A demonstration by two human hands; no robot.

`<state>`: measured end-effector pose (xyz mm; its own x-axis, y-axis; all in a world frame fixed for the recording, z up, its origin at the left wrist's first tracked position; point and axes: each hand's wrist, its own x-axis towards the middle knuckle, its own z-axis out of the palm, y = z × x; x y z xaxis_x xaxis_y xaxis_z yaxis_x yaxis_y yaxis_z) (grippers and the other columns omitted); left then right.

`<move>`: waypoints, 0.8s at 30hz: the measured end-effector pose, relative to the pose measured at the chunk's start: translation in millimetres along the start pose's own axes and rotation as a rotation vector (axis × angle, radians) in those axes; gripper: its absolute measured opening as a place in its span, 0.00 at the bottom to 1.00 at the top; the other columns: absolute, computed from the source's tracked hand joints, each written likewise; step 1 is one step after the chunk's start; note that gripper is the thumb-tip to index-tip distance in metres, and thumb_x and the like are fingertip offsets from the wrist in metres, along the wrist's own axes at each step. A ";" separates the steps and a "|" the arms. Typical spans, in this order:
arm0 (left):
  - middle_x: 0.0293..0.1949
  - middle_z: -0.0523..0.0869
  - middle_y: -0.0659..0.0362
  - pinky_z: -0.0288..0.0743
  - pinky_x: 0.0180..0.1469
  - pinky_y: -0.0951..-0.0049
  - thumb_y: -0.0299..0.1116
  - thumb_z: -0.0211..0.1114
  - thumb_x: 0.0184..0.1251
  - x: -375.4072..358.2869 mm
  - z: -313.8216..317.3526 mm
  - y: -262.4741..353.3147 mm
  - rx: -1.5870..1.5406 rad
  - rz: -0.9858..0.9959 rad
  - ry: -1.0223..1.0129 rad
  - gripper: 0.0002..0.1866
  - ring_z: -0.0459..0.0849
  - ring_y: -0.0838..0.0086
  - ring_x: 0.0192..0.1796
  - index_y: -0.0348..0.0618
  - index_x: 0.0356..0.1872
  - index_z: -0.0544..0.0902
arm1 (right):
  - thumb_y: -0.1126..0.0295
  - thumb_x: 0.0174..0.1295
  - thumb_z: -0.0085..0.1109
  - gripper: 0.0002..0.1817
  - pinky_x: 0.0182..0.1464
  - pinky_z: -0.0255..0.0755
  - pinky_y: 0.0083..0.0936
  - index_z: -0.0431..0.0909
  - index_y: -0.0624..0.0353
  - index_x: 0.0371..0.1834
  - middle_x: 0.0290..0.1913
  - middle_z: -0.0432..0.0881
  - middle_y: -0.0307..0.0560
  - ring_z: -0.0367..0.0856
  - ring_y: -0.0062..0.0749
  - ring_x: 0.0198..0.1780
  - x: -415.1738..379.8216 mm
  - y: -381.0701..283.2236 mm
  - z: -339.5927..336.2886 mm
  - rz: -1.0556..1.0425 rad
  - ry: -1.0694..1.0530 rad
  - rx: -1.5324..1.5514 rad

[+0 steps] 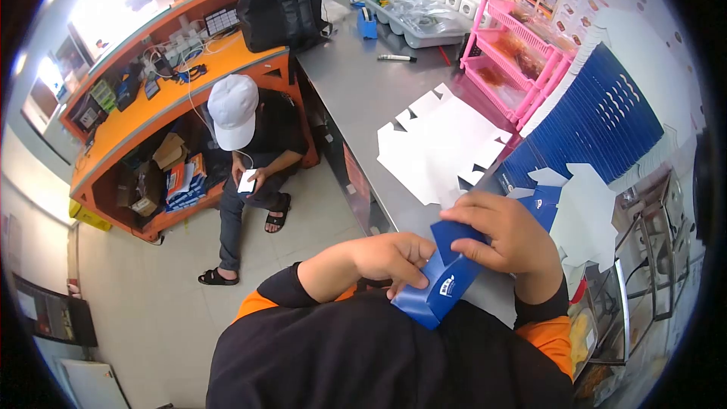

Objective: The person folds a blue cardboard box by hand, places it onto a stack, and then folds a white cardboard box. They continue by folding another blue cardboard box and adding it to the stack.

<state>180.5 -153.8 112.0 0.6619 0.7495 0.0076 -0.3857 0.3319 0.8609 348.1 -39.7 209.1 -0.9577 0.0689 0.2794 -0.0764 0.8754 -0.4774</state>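
A partly folded blue cardboard box (435, 288) with a small white logo is held close against my body. My left hand (390, 257) grips its left side, with the thumb on the outer wall. Bent fingers of my right hand (503, 235) pinch an upright blue flap at the box's upper end. The inside of the box is hidden from view. Just beyond my hands, a flat cardboard blank (439, 144) lies white side up on the metal counter (341, 68). To the right of my right hand are more blue-and-white blanks (583, 216).
A tall stack of blue cardboard blanks (598, 110) leans at the right near a pink tiered rack (515, 60). Farther back are a grey tray (416, 19), a marker (397, 58) and a black backpack (284, 7). A person in a white cap (233, 110) sits at left, holding a phone.
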 end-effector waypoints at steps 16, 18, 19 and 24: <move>0.27 0.83 0.52 0.72 0.31 0.71 0.27 0.65 0.52 -1.7 15.6 59.8 1.182 0.447 0.354 0.07 0.82 0.62 0.30 0.39 0.32 0.81 | 0.50 0.41 0.69 0.47 0.54 0.60 0.34 0.56 0.53 0.64 0.62 0.58 0.57 0.63 0.43 0.56 -74.6 32.7 39.0 0.195 0.911 -0.163; 0.23 0.80 0.57 0.71 0.29 0.65 0.30 0.64 0.51 23.0 20.1 60.6 1.525 0.372 0.320 0.07 0.80 0.63 0.27 0.46 0.33 0.80 | 0.48 0.41 0.68 0.55 0.45 0.68 0.27 0.44 0.54 0.69 0.64 0.55 0.58 0.67 0.38 0.52 -81.7 29.0 55.6 0.354 0.940 0.682; 0.23 0.80 0.58 0.71 0.30 0.64 0.33 0.63 0.51 38.8 15.6 48.7 1.638 0.342 0.193 0.08 0.80 0.62 0.28 0.48 0.34 0.79 | 0.50 0.41 0.68 0.56 0.42 0.70 0.26 0.41 0.55 0.69 0.64 0.55 0.57 0.68 0.37 0.51 -85.1 22.3 60.4 0.453 0.899 0.974; 0.26 0.79 0.57 0.72 0.32 0.63 0.44 0.63 0.53 84.0 28.0 35.6 1.467 0.530 -0.318 0.15 0.79 0.62 0.28 0.46 0.37 0.77 | 0.66 0.41 0.62 0.49 0.46 0.73 0.30 0.44 0.58 0.67 0.56 0.66 0.52 0.72 0.39 0.52 -122.8 27.8 88.1 0.602 1.113 1.085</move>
<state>240.3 -95.0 157.5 0.8337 0.3889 0.3919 0.1966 -0.8725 0.4474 439.2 -65.9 88.2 -0.3035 0.9519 0.0430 -0.3947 -0.0845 -0.9149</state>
